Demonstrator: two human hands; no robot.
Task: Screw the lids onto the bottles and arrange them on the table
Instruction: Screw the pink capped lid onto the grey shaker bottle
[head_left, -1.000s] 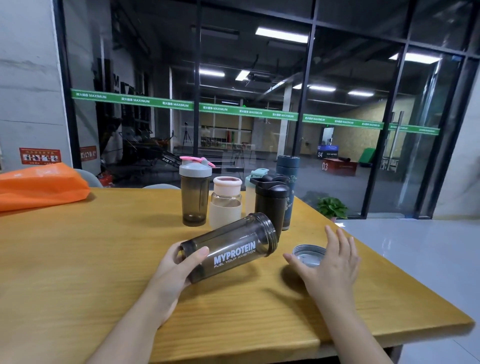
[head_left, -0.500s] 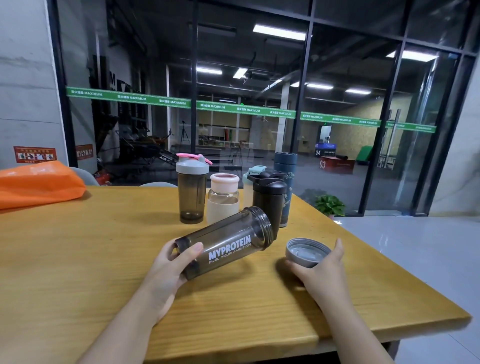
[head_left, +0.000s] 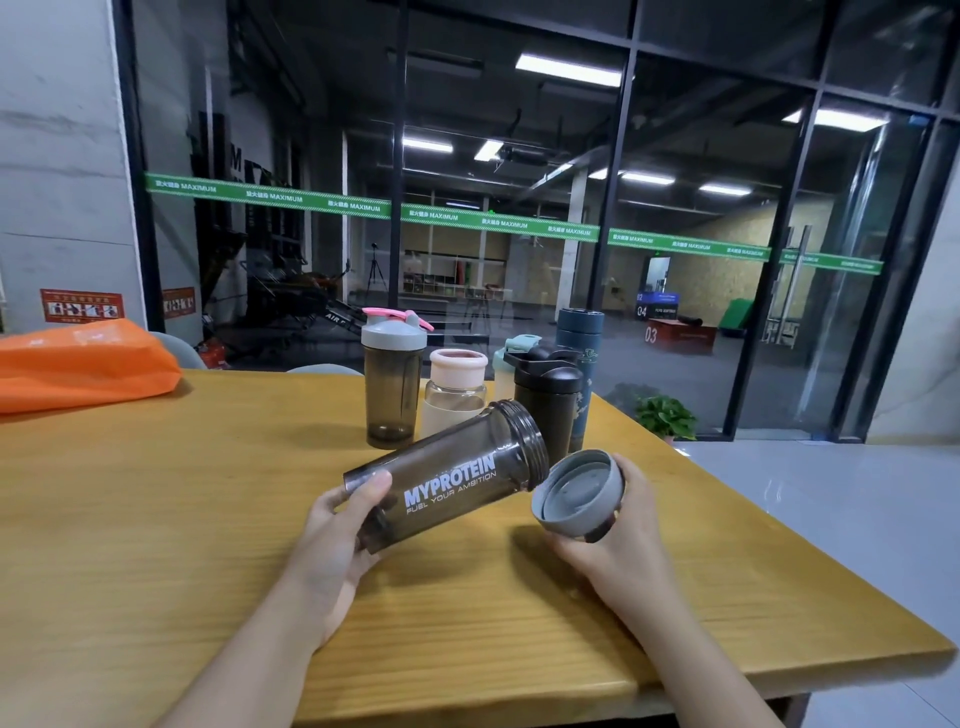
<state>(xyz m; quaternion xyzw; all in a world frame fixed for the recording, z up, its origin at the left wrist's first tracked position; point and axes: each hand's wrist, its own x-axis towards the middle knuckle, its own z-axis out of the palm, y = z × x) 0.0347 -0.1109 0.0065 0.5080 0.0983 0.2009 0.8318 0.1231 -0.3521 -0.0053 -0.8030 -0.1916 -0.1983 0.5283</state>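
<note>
My left hand grips the base of a smoky MYPROTEIN shaker bottle, held tilted above the wooden table with its open mouth pointing up and right. My right hand holds a grey lid lifted off the table, its hollow underside facing the bottle's mouth and a short gap apart from it. Behind them stand several capped bottles: a grey shaker with a pink-trimmed lid, a short clear bottle with a peach lid, a black shaker and a tall dark blue flask.
An orange bag lies at the table's far left. The table's right edge drops to a grey tiled floor. A glass wall stands behind the table, with a small potted plant on the floor.
My right hand has picked the grey lid up from the table and brought it left toward the bottle's mouth. My left hand has raised and tilted the bottle more.
</note>
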